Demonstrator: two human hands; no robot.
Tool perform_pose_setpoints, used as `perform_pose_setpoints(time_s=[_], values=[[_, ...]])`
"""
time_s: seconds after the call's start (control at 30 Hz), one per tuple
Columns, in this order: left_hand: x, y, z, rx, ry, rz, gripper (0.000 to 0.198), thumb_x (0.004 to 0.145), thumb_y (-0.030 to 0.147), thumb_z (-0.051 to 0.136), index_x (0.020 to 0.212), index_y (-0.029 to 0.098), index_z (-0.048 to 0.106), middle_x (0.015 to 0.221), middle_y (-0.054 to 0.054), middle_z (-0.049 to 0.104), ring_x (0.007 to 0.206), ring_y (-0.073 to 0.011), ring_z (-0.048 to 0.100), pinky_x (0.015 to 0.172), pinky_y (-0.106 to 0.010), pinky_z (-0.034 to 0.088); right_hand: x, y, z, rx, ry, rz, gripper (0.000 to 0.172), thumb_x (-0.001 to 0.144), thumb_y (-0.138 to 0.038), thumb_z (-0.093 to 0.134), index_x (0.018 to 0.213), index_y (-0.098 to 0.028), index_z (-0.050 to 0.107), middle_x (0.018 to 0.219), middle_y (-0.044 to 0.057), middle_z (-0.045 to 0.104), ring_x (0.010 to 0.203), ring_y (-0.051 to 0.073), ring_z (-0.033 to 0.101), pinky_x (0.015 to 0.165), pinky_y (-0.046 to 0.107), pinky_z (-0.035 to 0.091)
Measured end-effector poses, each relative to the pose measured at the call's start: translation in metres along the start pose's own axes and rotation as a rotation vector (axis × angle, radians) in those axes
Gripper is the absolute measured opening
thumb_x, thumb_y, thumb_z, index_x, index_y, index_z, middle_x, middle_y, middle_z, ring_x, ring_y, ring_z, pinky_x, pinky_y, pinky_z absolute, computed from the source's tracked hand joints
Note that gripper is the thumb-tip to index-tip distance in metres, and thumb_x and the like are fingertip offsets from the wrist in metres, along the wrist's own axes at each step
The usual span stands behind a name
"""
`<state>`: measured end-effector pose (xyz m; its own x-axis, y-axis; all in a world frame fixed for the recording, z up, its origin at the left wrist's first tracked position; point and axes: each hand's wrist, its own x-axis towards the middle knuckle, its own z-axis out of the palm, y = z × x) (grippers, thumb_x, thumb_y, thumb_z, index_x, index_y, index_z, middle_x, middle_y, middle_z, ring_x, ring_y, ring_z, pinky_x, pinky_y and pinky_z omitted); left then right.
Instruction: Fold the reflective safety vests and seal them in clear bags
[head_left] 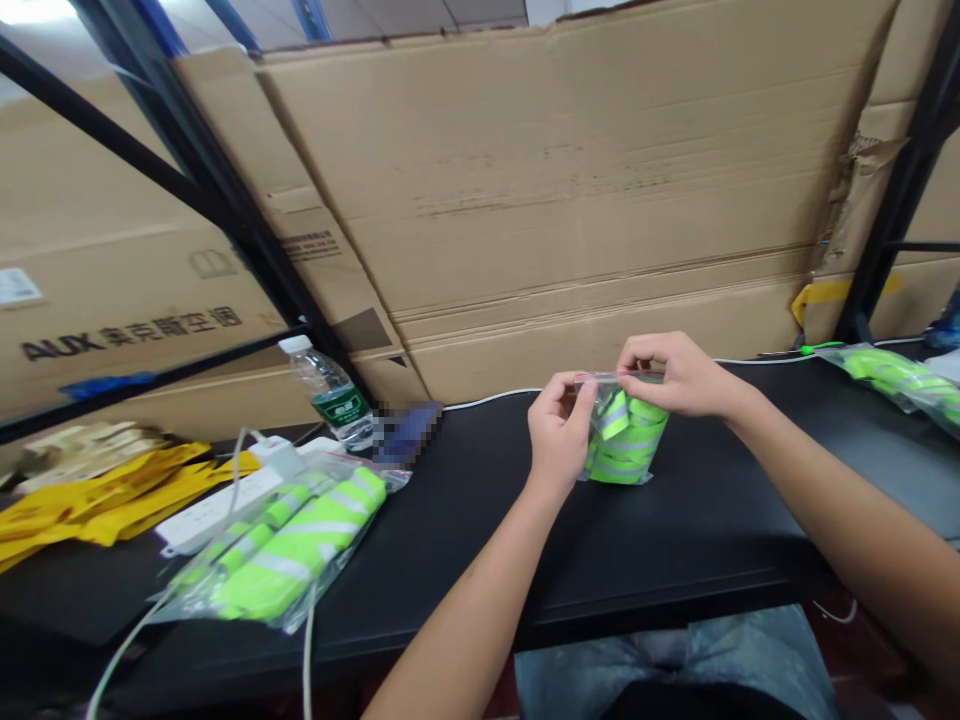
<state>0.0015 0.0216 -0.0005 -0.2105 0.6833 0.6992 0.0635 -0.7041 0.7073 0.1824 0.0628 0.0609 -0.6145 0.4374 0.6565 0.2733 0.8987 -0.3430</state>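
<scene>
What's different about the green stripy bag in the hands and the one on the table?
The bag in the hands stands upright, pinched at its top edge by the left hand and right hand, while the table bag lies flat, untouched. The first holds bunched-up bands; the table bag's bands lie stretched out. Both are clear plastic with neon green bands and silver stripes.

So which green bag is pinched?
The middle zip bag, pinched at the top by left hand and right hand; the left bag and right bag lie on the table.
</scene>
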Motion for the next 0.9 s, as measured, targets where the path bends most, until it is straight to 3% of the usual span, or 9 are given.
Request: perform_pose_setpoints(time_s=[0.33, 0.63, 0.77, 0.9], values=[[0.0, 0.006, 0.0, 0.0, -0.032, 0.047, 0.021, 0.085, 0.039, 0.072, 0.083, 0.018, 0.069, 0.079, -0.004, 0.072, 0.073, -0.0165, 0.067, 0.069, -0.027, 0.052, 0.003, -0.015, 0.011, -0.056, 0.049, -0.168, 0.011, 0.089, -0.018, 0.057, 0.08, -0.016, 0.063, 0.075, 0.001, 0.061, 0.067, 0.012, 0.053, 0.065, 0.025, 0.042], [0.005, 0.013, -0.006, 0.067, -0.075, 0.095, 0.021, 0.083, 0.038, 0.072, 0.078, 0.018, 0.068, 0.073, -0.002, 0.069, 0.068, -0.0153, 0.062, 0.066, -0.026, 0.05, 0.001, -0.02, 0.013, -0.056, 0.038, -0.195, 0.013, 0.093, -0.021, 0.056, 0.081, -0.017, 0.061, 0.076, 0.001, 0.059, 0.068, 0.013, 0.052, 0.065, 0.026, 0.041], [0.005, 0.015, -0.007, 0.109, -0.019, 0.1, 0.018, 0.084, 0.035, 0.07, 0.079, 0.019, 0.069, 0.073, -0.002, 0.07, 0.067, -0.0152, 0.064, 0.065, -0.025, 0.051, 0.002, -0.012, 0.007, -0.082, 0.033, -0.204, 0.023, 0.097, -0.035, 0.059, 0.082, -0.019, 0.064, 0.074, 0.002, 0.062, 0.066, 0.013, 0.053, 0.063, 0.026, 0.041], [0.003, 0.014, -0.005, 0.064, 0.029, 0.021, 0.02, 0.085, 0.038, 0.071, 0.082, 0.018, 0.07, 0.074, -0.003, 0.072, 0.067, -0.0158, 0.067, 0.064, -0.025, 0.053, 0.0, 0.005, 0.002, -0.115, 0.109, -0.105, 0.054, 0.089, -0.064, 0.063, 0.06, -0.02, 0.052, 0.055, -0.003, 0.052, 0.052, 0.01, 0.042, 0.053, 0.025, 0.032]])
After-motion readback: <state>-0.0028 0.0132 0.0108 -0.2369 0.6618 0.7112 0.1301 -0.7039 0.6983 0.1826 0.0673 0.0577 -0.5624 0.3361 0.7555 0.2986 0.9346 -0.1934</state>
